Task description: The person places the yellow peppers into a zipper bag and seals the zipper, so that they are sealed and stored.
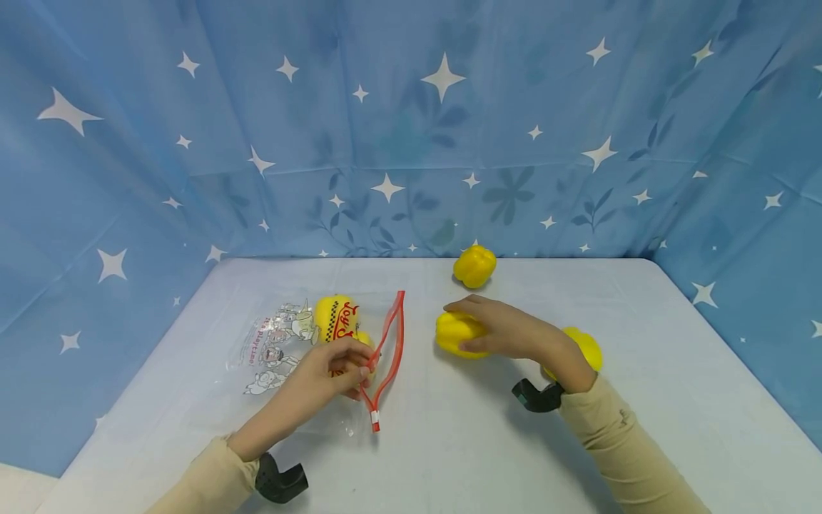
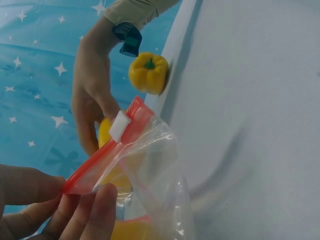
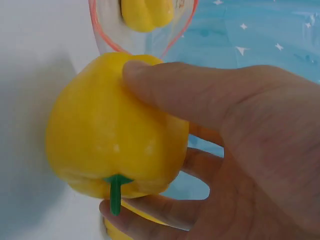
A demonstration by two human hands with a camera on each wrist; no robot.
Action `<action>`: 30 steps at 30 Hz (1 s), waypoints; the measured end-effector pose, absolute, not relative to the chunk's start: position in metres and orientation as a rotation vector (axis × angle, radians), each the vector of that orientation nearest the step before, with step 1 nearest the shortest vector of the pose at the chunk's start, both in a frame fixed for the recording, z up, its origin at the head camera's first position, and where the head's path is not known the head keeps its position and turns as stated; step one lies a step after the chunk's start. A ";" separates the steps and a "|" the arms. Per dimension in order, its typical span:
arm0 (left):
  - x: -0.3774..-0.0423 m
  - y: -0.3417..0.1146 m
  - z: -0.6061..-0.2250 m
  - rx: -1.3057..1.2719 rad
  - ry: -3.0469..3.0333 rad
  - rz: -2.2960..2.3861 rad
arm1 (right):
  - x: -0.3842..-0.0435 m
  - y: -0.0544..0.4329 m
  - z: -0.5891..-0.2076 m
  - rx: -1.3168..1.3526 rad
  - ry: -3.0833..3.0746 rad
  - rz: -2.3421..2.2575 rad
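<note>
My left hand (image 1: 337, 368) pinches the red zip edge of a clear printed zip bag (image 1: 270, 343) between thumb and fingers. The bag's mouth gapes toward the right, and its white slider (image 2: 120, 126) sits near one end of the red strip. Inside the bag is a yellow bell pepper (image 1: 327, 314), with more yellow showing below it, partly covered by the hand. My right hand (image 1: 514, 328) grips another yellow bell pepper (image 3: 115, 130), thumb on one side and fingers round the other. Its green stem (image 3: 115, 195) shows in the right wrist view.
One yellow pepper (image 1: 475, 266) lies at the table's back edge. Another pepper (image 1: 584, 348) sits under the right forearm, partly hidden by the wrist. The white table (image 1: 449, 442) meets a blue star-printed curtain (image 1: 411, 128) behind and at the sides.
</note>
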State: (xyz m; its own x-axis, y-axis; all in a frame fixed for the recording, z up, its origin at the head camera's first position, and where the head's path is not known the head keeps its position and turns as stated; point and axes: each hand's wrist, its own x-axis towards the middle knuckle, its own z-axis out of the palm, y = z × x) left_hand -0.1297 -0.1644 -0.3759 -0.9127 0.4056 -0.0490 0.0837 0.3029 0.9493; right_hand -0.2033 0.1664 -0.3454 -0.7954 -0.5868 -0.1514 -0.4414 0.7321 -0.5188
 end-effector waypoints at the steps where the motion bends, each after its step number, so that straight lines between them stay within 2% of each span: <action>1: -0.130 -0.164 -0.375 0.444 2.295 1.645 | -0.203 0.165 -0.346 -0.808 2.623 -0.680; 30: -0.125 -0.162 -0.373 0.439 2.318 1.640 | -0.179 0.108 -0.364 -0.991 2.589 -0.842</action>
